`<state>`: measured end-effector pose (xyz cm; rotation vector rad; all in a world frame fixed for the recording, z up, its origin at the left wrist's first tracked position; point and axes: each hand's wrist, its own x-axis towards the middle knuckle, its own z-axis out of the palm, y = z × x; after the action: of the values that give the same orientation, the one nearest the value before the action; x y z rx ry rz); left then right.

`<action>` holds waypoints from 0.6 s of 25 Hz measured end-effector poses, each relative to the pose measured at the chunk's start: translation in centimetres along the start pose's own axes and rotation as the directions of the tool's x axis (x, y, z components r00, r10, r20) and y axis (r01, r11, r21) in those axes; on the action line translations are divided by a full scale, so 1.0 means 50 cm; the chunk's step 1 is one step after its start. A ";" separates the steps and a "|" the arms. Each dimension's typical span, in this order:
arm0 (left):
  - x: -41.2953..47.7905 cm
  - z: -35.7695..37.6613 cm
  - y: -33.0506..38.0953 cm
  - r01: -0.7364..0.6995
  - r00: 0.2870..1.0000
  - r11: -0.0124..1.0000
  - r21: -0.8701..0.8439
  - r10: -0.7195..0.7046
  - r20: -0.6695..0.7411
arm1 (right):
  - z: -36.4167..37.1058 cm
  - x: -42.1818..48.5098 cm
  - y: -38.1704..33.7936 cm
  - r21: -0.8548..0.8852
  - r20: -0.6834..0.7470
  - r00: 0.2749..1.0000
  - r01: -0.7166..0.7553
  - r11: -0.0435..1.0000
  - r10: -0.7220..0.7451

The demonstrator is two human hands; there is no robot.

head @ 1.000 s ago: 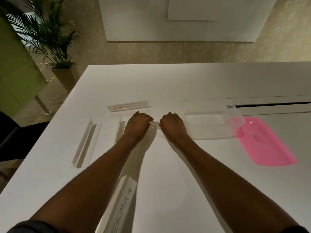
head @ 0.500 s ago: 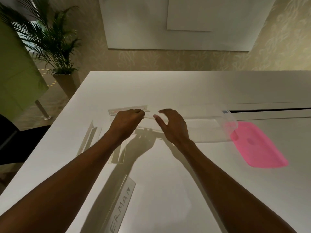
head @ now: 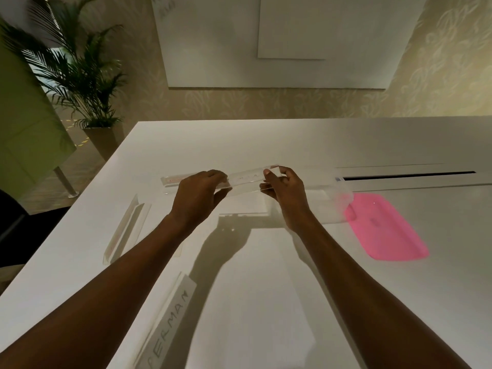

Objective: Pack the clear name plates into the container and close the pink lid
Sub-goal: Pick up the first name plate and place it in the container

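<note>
Both hands hold one clear name plate (head: 246, 179) in the air above the white table (head: 266, 288). My left hand (head: 198, 195) grips its left end and my right hand (head: 285, 187) pinches its right end. The clear container (head: 335, 203) stands open just right of my right hand. The pink lid (head: 383, 227) lies flat on the table to the container's right. Another clear plate (head: 170, 181) with red print lies behind my left hand. A third plate (head: 125, 230) lies to the left. A plate lettered "ERMAN" (head: 167, 326) lies near the front edge.
A long dark slot (head: 407, 175) runs across the table at the right. A potted palm (head: 77, 83) stands on the floor beyond the table's left corner, next to a green panel (head: 24, 134). A whiteboard (head: 266, 41) hangs on the far wall.
Both hands have lifted the clear plate off the table and raised it. My right hand, with fingers spread half a second ago, now pinches the plate's right end.
</note>
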<state>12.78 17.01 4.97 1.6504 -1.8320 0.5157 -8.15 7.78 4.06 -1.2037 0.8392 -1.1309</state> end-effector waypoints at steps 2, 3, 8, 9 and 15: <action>0.028 -0.001 0.013 0.146 0.964 0.972 -0.182 -0.099 0.245 | -0.042 0.002 -0.013 -0.010 0.016 0.999 0.030 1.000 -0.030; 0.045 -0.002 0.020 0.218 0.922 0.949 -0.228 -0.124 0.366 | -0.065 0.004 -0.020 -0.008 0.038 0.999 0.038 0.999 -0.037; 0.133 0.003 0.048 0.389 0.731 0.849 -0.357 -0.050 0.680 | -0.156 0.014 -0.047 0.064 0.164 0.983 0.071 0.995 -0.081; 0.146 0.006 0.052 0.416 0.689 0.827 -0.378 -0.015 0.725 | -0.171 0.017 -0.050 0.075 0.186 0.979 0.070 0.995 -0.083; 0.214 0.054 0.099 0.316 0.732 0.860 -0.400 0.047 0.680 | -0.272 0.078 -0.082 -0.371 0.237 0.963 0.210 0.905 -0.126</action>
<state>7.06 8.03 10.66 1.6856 -2.0473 -0.6921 -20.83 0.42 5.65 -1.7282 0.8359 -0.9756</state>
